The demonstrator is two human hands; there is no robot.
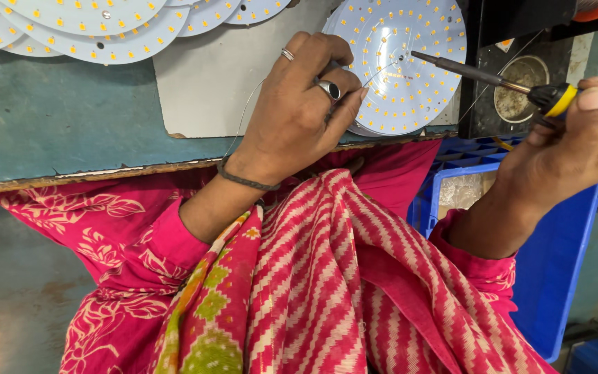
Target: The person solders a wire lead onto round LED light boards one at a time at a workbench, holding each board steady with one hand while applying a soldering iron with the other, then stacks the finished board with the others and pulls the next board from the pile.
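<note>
You are mid-soldering: your left hand (299, 104) pinches solder wire (243, 111) at the round LED board (403, 69), your right hand (576, 138) grips the soldering iron (479, 73), whose tip must next meet that wire.

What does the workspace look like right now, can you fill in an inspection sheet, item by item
Surface: teal workbench with a worn front edge; a pale sheet lies on it.
Job's things: round white LED board on the bench; soldering iron with its tip at the board's centre; thin solder wire fed toward the same spot.
Clutter: stack of similar LED discs at top left; small round tin near the iron.
Hands: left hand, with rings, pinches the wire at the board's edge; right hand grips the iron's handle.
Cables: nothing seen apart from the wire.
Surroundings: blue plastic crate below the bench at right; pink patterned clothing in the lap.
</note>
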